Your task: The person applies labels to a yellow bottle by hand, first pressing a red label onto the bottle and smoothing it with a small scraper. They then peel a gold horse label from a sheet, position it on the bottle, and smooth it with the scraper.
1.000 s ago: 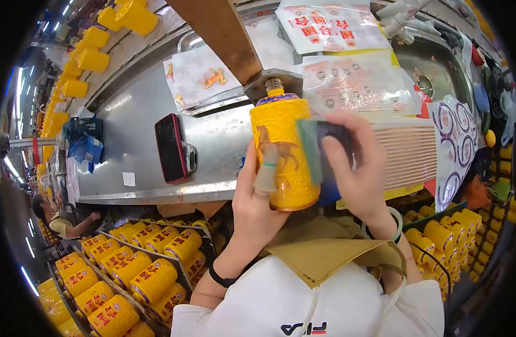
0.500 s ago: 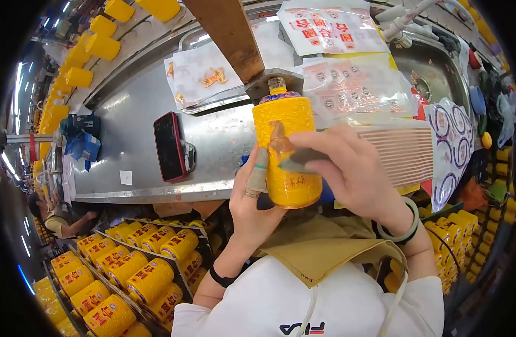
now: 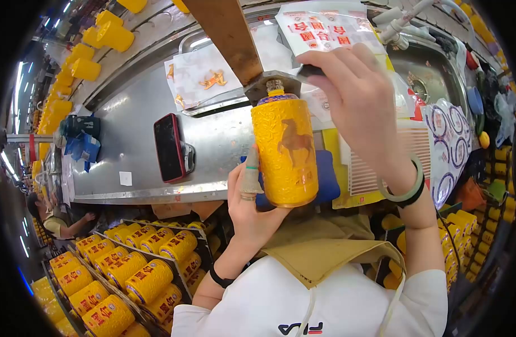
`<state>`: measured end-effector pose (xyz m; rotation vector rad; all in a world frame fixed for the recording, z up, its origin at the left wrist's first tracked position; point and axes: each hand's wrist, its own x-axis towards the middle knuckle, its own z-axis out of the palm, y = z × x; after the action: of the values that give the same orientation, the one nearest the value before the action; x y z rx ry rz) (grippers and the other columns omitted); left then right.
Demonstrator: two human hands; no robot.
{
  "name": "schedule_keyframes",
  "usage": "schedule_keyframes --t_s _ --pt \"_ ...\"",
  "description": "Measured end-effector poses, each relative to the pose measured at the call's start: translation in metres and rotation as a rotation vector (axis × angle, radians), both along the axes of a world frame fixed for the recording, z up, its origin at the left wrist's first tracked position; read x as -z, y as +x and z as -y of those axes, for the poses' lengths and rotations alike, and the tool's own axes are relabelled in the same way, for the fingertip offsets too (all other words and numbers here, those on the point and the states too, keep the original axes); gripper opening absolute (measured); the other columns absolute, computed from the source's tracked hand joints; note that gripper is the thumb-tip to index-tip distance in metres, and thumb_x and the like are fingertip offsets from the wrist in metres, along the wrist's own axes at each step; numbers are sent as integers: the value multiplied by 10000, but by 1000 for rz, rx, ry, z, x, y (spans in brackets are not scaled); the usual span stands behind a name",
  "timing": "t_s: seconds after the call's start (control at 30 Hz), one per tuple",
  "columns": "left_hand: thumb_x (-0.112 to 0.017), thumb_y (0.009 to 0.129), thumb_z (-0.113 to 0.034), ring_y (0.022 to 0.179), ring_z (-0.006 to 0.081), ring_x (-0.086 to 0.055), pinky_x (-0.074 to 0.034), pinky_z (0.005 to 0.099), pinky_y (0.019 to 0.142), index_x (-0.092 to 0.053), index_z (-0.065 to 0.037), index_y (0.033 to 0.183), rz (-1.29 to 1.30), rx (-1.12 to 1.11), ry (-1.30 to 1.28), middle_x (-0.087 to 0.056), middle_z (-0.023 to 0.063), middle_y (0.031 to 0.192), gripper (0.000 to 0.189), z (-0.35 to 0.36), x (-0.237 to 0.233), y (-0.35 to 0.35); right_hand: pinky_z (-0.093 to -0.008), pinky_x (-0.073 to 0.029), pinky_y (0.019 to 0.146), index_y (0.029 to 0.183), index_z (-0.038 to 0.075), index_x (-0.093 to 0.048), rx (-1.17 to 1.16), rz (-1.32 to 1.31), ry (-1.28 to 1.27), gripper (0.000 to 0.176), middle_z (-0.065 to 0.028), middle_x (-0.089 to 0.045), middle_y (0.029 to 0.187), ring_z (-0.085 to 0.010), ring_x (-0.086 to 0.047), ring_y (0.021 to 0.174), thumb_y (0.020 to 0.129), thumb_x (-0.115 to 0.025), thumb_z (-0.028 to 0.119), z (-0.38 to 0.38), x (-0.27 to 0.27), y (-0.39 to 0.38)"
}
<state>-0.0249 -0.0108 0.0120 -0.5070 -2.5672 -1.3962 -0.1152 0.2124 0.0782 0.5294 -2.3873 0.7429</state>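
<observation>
A yellow embossed bottle [image 3: 272, 168] with a brown horse decal [image 3: 296, 143] on its side leans with its neck at a metal holder [image 3: 274, 80]. My left hand [image 3: 248, 210] wraps around the bottle's lower left side, one finger covered by a pale sleeve with a green band. Raised to the right of the bottle, my right hand [image 3: 362, 98] pinches a small dark flat scraper [image 3: 310, 71], apart from the bottle. Behind that hand lie printed decal sheets [image 3: 325, 28], partly hidden.
A phone [image 3: 167, 147] lies on the metal bench. Horse decal sheets [image 3: 204, 78] rest on a tray. At the right are a sink [image 3: 432, 70] and ring-patterned sheets [image 3: 446, 146]. Crates of yellow bottles [image 3: 148, 278] stand below left. Another person [image 3: 58, 219] is at far left.
My right hand has lifted off the bottle and moved up and right with the scraper. The horse decal is now uncovered. My left hand keeps its hold.
</observation>
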Motion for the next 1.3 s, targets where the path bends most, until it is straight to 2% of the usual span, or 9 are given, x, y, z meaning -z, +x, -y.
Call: schedule_keyframes --t_s 0.17,0.23,0.3,0.43,0.53,0.77,0.83,0.93,1.3 --pt "-975 638 -125 1172 249 -637 -521 371 1010 -441 0 1524 -18 15 -60 -600 144 1308 1042 3 -2 -1 -398 -526 775 1055 78 -690 -194 190 -123 239 -90 -699 921 -291 -651 866 819 -722 81 21 11 18" --pt "-966 650 -120 1181 249 -639 -528 370 999 -447 42 1498 35 15 -35 -598 152 1323 1008 4 -2 -2 -399 -519 766 1033 94 -692 24 21 -165 249 -58 -702 905 -283 -647 844 792 -755 97 10 12 -1" --pt "-960 661 -117 1184 252 -642 -531 373 1001 -445 52 1493 56 14 -13 -600 156 1324 993 3 0 -2 -391 -505 751 1031 91 -702 151 -215 114 268 -47 -710 912 -281 -635 820 773 -772 102 -7 12 -8" --pt "-937 697 -96 1217 263 -637 -530 381 1020 -418 57 1505 108 37 36 -597 170 1340 972 7 6 -1 -370 -494 740 1052 79 -714 -40 -253 89 304 -41 -725 949 -276 -625 796 755 -778 84 2 8 22" --pt "-920 715 -76 1246 268 -623 -516 384 1041 -391 50 1524 140 60 71 -589 172 1358 974 8 7 -2 -390 -522 769 1098 40 -700 -109 238 -483 265 -102 -728 1013 -312 -652 832 836 -741 36 16 11 50" --pt "-924 714 -90 1304 290 -580 -509 380 1043 -414 38 1516 143 142 116 -514 189 1447 958 11 3 -5 -392 -536 808 1126 20 -660 247 190 -323 222 -179 -683 1046 -369 -663 876 905 -669 14 1 33 38" --pt "-953 680 -120 1362 330 -519 -517 409 1050 -459 -44 1519 -15 138 -141 -418 202 1520 977 2 -21 -7 -356 -527 788 1135 5 -658 225 193 -436 210 -143 -678 1023 -284 -662 838 925 -662 20 1 40 39" --pt "-939 697 -178 1327 431 -468 -522 479 1035 -579 -159 1439 44 141 -99 -328 258 1539 826 -6 -16 -8 -269 -504 784 1180 -10 -651 140 420 -789 232 -70 -670 1014 -101 -618 877 950 -653 16 7 42 49" --pt "-925 689 -145 1282 450 -512 -520 462 1020 -674 -157 1335 -20 147 -193 -340 305 1550 693 -3 -13 -3 -236 -499 799 1220 -4 -628 148 515 -941 242 -33 -669 1100 -70 -598 912 981 -643 32 17 38 65"
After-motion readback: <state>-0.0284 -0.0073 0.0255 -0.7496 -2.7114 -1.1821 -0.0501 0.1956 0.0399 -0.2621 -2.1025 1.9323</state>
